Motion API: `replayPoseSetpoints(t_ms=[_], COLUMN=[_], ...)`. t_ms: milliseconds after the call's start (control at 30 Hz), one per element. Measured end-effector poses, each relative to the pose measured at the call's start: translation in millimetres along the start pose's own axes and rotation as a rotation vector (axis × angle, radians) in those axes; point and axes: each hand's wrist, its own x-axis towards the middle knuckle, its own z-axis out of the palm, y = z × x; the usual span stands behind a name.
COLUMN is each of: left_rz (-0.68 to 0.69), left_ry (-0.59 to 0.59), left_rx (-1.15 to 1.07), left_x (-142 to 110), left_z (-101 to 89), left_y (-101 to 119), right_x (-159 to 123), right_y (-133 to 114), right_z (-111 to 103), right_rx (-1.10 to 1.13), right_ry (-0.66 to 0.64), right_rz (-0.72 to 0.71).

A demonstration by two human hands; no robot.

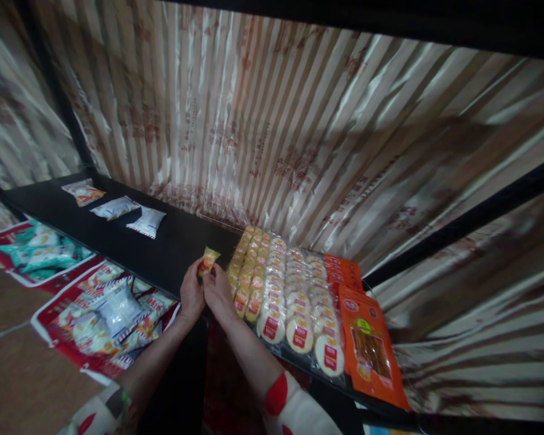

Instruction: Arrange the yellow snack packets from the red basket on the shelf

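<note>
Both my hands meet around a small yellow snack packet point(210, 258) above the front part of the black shelf. My left hand point(192, 293) grips its left side. The fingers of my right hand point(217, 289) pinch its lower right part, so that end is hidden. Just right of my hands stand rows of similar yellow packets point(249, 275). Beside them are rows of round, clear-wrapped biscuits point(272, 324) with red labels. Further right, orange snack bags point(367, 344) lie in a stack.
The black shelf point(172, 248) carries an orange-and-white packet point(84, 192) and two white packets point(147, 222) on its left. Below its front edge, red bags hold green packets point(40, 254) and white packets point(118, 308). A striped curtain point(254, 121) hangs behind; a black bar point(471, 217) slants at the right.
</note>
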Motion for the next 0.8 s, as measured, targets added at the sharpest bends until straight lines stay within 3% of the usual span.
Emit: replayPoseSetpoints(t_ms=[367,633,800], left_rz=[-0.061,-0.085,-0.114], left_ry=[-0.079,-0.126,-0.122], left_rx=[0.039,0.071,0.056], left_x=[41,64,74], left_z=[25.0,44.8,58.7], left_y=[-21,-29,-29], right_x=[61,97,114], right_y=[16,19,16], right_z=[21,18,14], right_rx=[-0.052,-0.058,-0.108], right_ry=[0.017,-0.038,-0.089], right_rz=[0.141,0.127,0.194])
